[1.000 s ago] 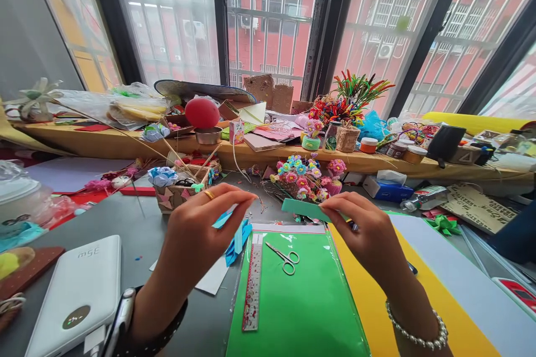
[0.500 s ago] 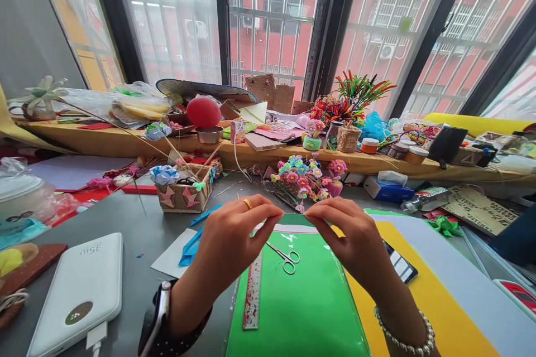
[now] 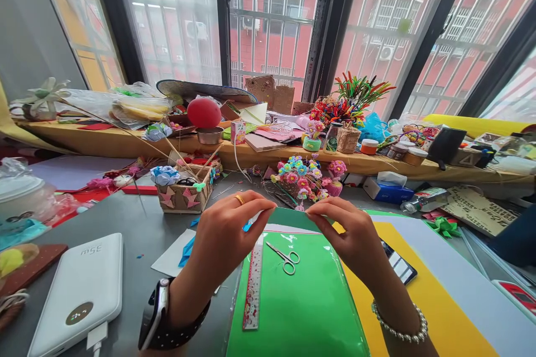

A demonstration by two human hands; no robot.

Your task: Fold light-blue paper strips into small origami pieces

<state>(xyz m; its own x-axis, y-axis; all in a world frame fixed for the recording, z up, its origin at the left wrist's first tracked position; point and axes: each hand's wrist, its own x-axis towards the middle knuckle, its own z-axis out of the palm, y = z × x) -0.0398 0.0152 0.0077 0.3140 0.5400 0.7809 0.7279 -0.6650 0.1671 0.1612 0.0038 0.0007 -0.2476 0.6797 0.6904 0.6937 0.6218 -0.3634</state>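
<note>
Strip [image 3: 291, 217], green, spans the gap between two hands, over the far edge of a green sheet [image 3: 310, 307]. The left hand [image 3: 232, 234] pinches one side, the right hand [image 3: 349, 228] the other. Scissors [image 3: 288, 268] and a ruler [image 3: 253, 295] lie on the sheet, on a grey worktop [image 3: 134, 223]

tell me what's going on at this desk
A person is holding a green strip up between two hands, with the left hand pinching one end and the right hand pinching the other. Below it, scissors and a ruler lie on a green sheet, neither one in use. A white power bank lies on the desk off to the left, and a phone lies beyond the right hand.
</note>
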